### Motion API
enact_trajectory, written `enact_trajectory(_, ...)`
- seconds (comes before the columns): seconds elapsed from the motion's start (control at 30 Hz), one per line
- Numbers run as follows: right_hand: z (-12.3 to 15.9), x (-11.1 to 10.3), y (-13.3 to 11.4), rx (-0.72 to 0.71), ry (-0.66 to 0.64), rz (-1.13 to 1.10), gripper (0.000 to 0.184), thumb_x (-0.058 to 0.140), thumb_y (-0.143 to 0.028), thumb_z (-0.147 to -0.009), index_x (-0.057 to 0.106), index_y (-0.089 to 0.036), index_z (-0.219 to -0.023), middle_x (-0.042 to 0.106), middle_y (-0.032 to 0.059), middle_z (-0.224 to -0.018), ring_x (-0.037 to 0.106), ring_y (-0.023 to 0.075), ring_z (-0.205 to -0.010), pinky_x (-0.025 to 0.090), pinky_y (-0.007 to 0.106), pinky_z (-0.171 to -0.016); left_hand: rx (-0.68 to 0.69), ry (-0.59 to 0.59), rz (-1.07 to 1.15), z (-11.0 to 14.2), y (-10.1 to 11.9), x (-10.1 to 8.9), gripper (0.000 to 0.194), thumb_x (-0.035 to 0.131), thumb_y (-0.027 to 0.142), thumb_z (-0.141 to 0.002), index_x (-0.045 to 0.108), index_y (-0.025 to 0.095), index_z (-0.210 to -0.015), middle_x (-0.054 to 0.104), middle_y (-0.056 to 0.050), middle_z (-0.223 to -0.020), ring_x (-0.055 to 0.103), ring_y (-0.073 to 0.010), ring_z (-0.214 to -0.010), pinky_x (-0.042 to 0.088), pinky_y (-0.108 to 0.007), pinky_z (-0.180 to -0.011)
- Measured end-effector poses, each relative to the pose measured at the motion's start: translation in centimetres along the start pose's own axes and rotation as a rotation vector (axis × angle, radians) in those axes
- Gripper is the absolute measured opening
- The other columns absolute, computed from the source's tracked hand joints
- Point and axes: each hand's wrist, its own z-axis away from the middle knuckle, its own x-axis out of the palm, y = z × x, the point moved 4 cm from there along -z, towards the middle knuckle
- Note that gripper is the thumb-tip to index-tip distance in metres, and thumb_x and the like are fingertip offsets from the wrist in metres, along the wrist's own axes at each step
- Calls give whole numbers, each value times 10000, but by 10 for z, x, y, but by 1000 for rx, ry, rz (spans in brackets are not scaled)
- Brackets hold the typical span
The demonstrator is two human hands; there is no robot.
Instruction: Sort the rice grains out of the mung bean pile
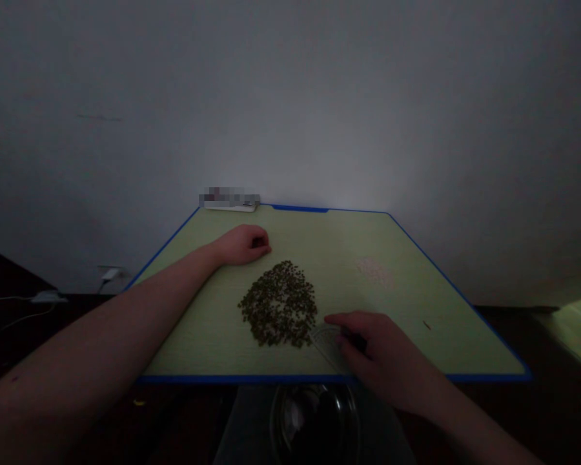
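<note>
"Where are the mung beans?"

"All in one heap, toward the front edge of the green cutting board — pale grains lie apart, near the right edge."

"Hands?"

"Left hand curled shut on the board; right hand over a clear protractor — gripping it? Can't tell."

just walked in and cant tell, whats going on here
Someone has both hands on a pale green board with a blue edge. The left hand lies curled beside a heap of small dark green beans. The right hand holds a clear half-round plastic piece near the heap. A glass bowl sits below the near edge.
</note>
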Motion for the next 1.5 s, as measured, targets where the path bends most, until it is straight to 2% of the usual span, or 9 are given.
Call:
enact_trajectory(0.3, 4, -1, 1, 31, 12, 19, 357, 492, -239, -824, 692, -200, -1118, 732, 92, -961, 670, 234, -848, 523, 376, -726, -7, 6, -3, 0, 0, 0, 265, 543, 408, -774, 621, 156, -762, 580, -6, -653, 475, -108, -579, 331, -244, -556)
enact_trajectory(0.47, 2, 0, -5, -3, 22, 14, 365, 475, -208, -823, 693, -190, -1115, 740, 87, -949, 681, 228, -844, 526, 374, -750, 8, 3, -11, 0, 1, -1, 277, 528, 416, -784, 616, 155, -751, 575, -5, -645, 470, -105, -573, 335, -242, -556)
enact_trajectory(0.67, 1, -3, 0, 40, 50, 20, 372, 465, -206, -818, 694, -169, -1109, 731, 98, -1022, 683, 236, -896, 527, 386, -795, 4, 4, -7, 1, 1, -1, 267, 532, 408, -781, 621, 157, -763, 582, -8, -652, 478, -106, -581, 338, -242, -558)
enact_trajectory(0.83, 2, -7, 8, 57, 84, 38, 375, 463, -238, -831, 687, -154, -1119, 726, 117, -1036, 677, 255, -915, 531, 407, -784, -4, 3, 2, 1, 0, 0, 264, 537, 408, -778, 618, 157, -760, 581, -9, -652, 473, -106, -580, 335, -243, -559)
enact_trajectory(1.1, 0, -5, -1, 28, 58, 43, 378, 460, -222, -828, 684, -170, -1129, 727, 110, -1031, 680, 246, -895, 538, 393, -752, -9, 0, 8, 1, 1, -1, 271, 532, 417, -781, 620, 161, -765, 583, -8, -650, 479, -112, -585, 337, -248, -561)
enact_trajectory(1.33, -2, -9, 5, 63, 70, 54, 382, 447, -223, -832, 689, -152, -1118, 736, 114, -985, 684, 239, -852, 526, 382, -767, -4, 7, -12, 1, 0, 0, 273, 534, 419, -781, 613, 159, -750, 576, -8, -642, 471, -111, -577, 325, -250, -557)
enact_trajectory(1.5, -3, -10, 5, 59, 84, 53, 378, 441, -233, -837, 693, -166, -1110, 743, 98, -888, 674, 217, -748, 519, 358, -699, 11, 12, -5, 1, 1, -1, 267, 535, 412, -781, 613, 158, -761, 584, -10, -662, 477, -111, -583, 335, -250, -568)
